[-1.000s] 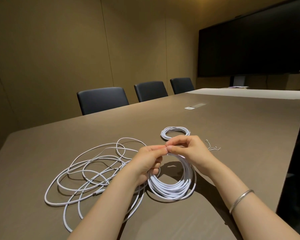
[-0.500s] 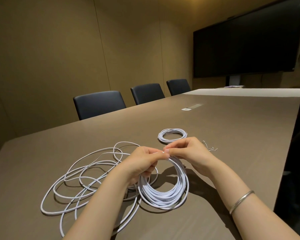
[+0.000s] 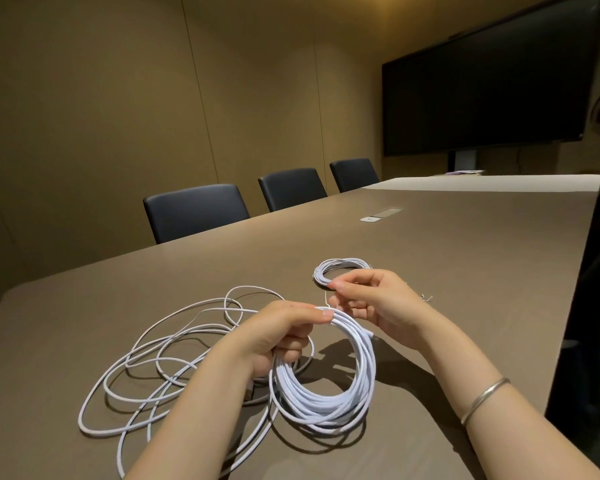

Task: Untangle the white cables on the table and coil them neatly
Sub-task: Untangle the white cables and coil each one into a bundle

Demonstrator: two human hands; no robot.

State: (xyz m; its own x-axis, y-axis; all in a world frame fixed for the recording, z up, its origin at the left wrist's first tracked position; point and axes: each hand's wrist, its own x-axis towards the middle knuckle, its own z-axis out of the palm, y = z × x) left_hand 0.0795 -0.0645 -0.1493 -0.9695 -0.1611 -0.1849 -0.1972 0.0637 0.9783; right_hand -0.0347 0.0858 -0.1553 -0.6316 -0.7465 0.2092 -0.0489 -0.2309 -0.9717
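My left hand (image 3: 278,336) grips the top of a large coil of white cable (image 3: 326,400), which stands tilted with its lower loops on the brown table (image 3: 465,271). A thin white tie (image 3: 326,301) sticks up from the coil's top. My right hand (image 3: 371,303) is just right of it, fingers curled, pinching the tie's end. A loose tangle of white cable (image 3: 160,368) sprawls on the table to the left. A small, finished coil (image 3: 340,268) lies beyond my right hand.
Several thin ties (image 3: 426,298) lie on the table right of my right hand. Three black chairs (image 3: 194,211) line the far side. A cable hatch (image 3: 381,214) sits mid-table. A large dark screen (image 3: 492,84) hangs on the right wall.
My hands have drawn slightly apart; the thin tie now shows between them above the coil's top. The coil has stayed in my left hand's grip.
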